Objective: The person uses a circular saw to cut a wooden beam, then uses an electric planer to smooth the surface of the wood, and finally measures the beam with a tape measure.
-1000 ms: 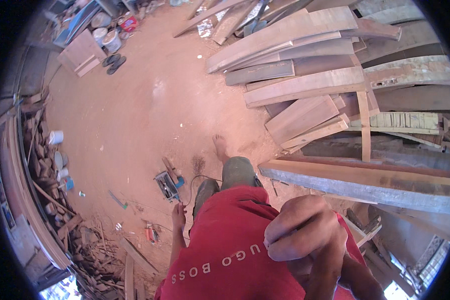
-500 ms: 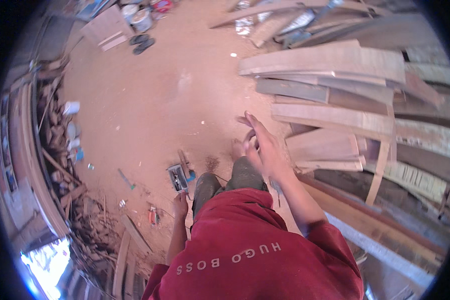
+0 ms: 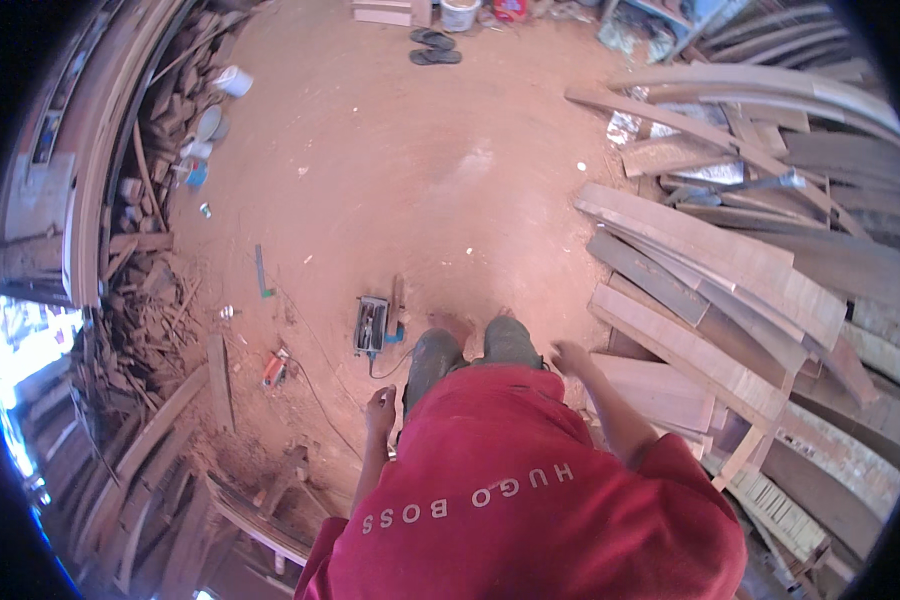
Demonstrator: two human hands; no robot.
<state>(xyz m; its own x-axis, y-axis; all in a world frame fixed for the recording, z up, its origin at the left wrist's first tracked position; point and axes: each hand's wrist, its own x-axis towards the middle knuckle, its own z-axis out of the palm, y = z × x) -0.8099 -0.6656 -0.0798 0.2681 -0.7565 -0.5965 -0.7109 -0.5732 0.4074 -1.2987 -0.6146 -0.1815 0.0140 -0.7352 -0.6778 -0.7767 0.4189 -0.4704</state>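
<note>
My left hand (image 3: 380, 408) hangs beside my left thigh with its fingers loosely bent, and I see nothing in it. On the other side, my right hand (image 3: 570, 358) is held out beside my right knee, fingers a little apart and holding nothing visible. The nearest thing to it is a pale board (image 3: 650, 390) at the edge of the wood stack. Ahead of my left hand, a grey oblong box-like thing (image 3: 372, 325) with a dark inside and a cord lies on the ground. A narrow wood piece (image 3: 398, 300) and a small blue object (image 3: 396, 331) lie beside it.
Stacked planks (image 3: 710, 320) fill the right side. Scrap wood (image 3: 155, 345) is heaped at the left. An orange tool (image 3: 274, 370), a thin cord (image 3: 320, 375) and a dark strip (image 3: 260, 268) lie on the brown floor (image 3: 370, 180). Sandals (image 3: 435, 48) and a white bucket (image 3: 460, 14) are far ahead.
My right hand has dropped from in front of me to beside my right knee. My left hand stays low at my side. The view has turned, so the surroundings appear rotated.
</note>
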